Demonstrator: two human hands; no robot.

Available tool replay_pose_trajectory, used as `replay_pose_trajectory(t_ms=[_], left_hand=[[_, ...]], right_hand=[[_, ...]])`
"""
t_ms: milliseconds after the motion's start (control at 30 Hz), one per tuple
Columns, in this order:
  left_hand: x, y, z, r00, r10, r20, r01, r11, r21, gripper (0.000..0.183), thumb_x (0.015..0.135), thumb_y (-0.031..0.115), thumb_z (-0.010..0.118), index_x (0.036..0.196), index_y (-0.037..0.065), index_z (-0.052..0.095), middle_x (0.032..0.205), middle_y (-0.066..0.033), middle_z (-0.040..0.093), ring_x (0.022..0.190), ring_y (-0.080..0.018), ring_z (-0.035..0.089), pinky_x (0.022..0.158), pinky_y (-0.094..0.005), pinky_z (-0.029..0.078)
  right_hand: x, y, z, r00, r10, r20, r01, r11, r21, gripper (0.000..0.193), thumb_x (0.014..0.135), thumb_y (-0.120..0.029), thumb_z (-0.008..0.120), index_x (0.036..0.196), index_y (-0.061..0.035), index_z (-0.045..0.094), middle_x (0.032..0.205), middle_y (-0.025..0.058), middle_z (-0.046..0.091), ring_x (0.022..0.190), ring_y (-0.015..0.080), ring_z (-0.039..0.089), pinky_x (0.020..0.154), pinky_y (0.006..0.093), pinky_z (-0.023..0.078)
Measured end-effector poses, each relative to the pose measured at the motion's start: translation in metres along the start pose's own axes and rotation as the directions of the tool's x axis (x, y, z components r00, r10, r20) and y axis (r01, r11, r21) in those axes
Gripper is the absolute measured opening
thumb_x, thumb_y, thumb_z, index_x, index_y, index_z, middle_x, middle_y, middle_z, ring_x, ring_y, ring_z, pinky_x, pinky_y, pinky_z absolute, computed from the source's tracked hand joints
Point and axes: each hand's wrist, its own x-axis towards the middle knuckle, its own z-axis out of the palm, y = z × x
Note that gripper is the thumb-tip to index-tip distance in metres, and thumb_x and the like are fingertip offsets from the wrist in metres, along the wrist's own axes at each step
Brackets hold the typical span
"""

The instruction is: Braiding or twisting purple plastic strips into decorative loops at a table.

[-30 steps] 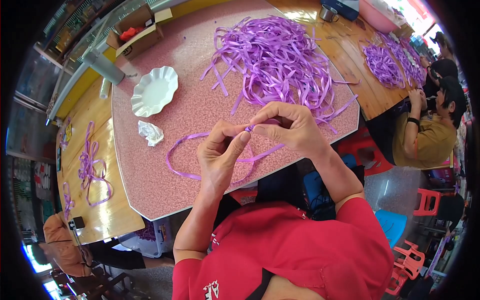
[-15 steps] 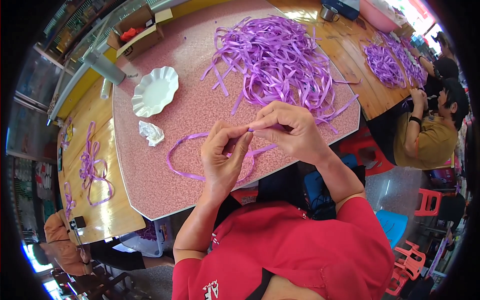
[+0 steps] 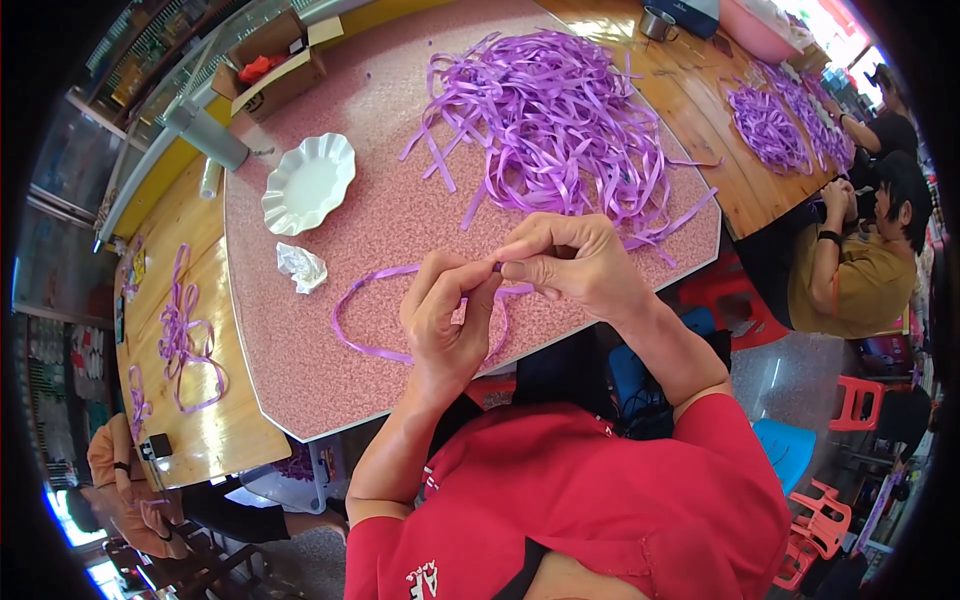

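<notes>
Both hands meet over the near part of the pink speckled table [image 3: 390,240], fingertips touching. My left hand [image 3: 445,315] pinches a narrow purple ribbon [image 3: 345,325], whose loop lies on the table around and left of that hand. From the other side, the thumb and forefinger of my right hand [image 3: 570,265] close on the same ribbon. A small dark purple bit shows between the fingertips; whether it is a knot I cannot tell. Beyond the hands spreads a big tangled heap of purple ribbons [image 3: 560,120].
A white scalloped dish [image 3: 310,183] and a crumpled white tissue [image 3: 301,268] lie left of the hands. Farther back stand a grey tumbler [image 3: 207,135] and an open cardboard box [image 3: 280,75]. People sit at wooden tables [image 3: 215,420] on both sides, with more purple ribbons.
My hands have shifted slightly, the right thumb now pressed closer to the left fingertips. The ribbon loop stays about where it was. The person at lower left has moved their arms.
</notes>
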Motion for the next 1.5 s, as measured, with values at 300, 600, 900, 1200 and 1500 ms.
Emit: replay_pose_trajectory(t_ms=[300, 600, 900, 1200, 1500], left_hand=[[0.003, -0.006, -0.008, 0.99, -0.111, 0.084, 0.119, 0.988, -0.094, 0.013, 0.085, -0.003, 0.073, 0.097, 0.0, 0.067, 0.079, -0.0032, 0.055, 0.066, -0.0093, 0.051, 0.055, -0.0224, 0.038], [0.002, -0.004, -0.009, 0.96, -0.258, 0.109, 0.28, 0.891, -0.357, 0.009, 0.09, 0.003, 0.072, 0.097, 0.0, 0.068, 0.084, 0.0006, 0.052, 0.07, -0.0048, 0.047, 0.058, -0.0199, 0.035], [0.004, 0.002, -0.015, 0.969, -0.207, 0.136, 0.236, 0.94, -0.246, 0.008, 0.088, 0.004, 0.074, 0.094, 0.002, 0.07, 0.081, 0.0015, 0.052, 0.066, -0.004, 0.043, 0.055, -0.0207, 0.032], [0.007, 0.0, -0.019, 0.944, -0.232, 0.235, 0.29, 0.922, -0.255, 0.007, 0.087, 0.005, 0.075, 0.091, 0.002, 0.07, 0.078, 0.0014, 0.053, 0.065, -0.005, 0.043, 0.055, -0.0219, 0.032], [0.005, -0.01, -0.009, 0.896, -0.36, 0.259, 0.44, 0.792, -0.423, 0.006, 0.091, 0.006, 0.072, 0.095, 0.002, 0.069, 0.082, 0.003, 0.052, 0.072, -0.0044, 0.045, 0.061, -0.0207, 0.034]], right_hand=[[0.0, 0.002, 0.005, 0.985, -0.174, -0.023, 0.167, 0.969, -0.185, 0.018, 0.087, 0.003, 0.072, 0.104, -0.0013, 0.073, 0.098, 0.0057, 0.068, 0.076, 0.0062, 0.061, 0.06, 0.02, 0.047], [-0.008, -0.014, 0.009, 0.996, -0.066, -0.065, 0.047, 0.966, -0.254, 0.023, 0.087, 0.005, 0.072, 0.11, 0.0006, 0.071, 0.103, 0.0081, 0.068, 0.092, 0.0112, 0.065, 0.075, 0.0229, 0.053], [-0.005, -0.012, 0.007, 0.923, -0.38, 0.061, 0.362, 0.805, -0.47, 0.016, 0.085, 0.006, 0.072, 0.1, -0.001, 0.073, 0.095, 0.0075, 0.068, 0.085, 0.0133, 0.066, 0.07, 0.025, 0.052], [-0.002, -0.018, 0.001, 0.861, -0.465, 0.205, 0.494, 0.671, -0.553, 0.017, 0.083, 0.006, 0.073, 0.1, -0.0002, 0.072, 0.089, 0.0101, 0.066, 0.079, 0.0201, 0.067, 0.066, 0.029, 0.053], [0.004, -0.01, -0.001, 0.869, -0.451, 0.203, 0.478, 0.66, -0.579, 0.021, 0.082, 0.007, 0.073, 0.102, 0.0008, 0.072, 0.089, 0.0101, 0.067, 0.079, 0.0187, 0.068, 0.066, 0.0281, 0.054]])
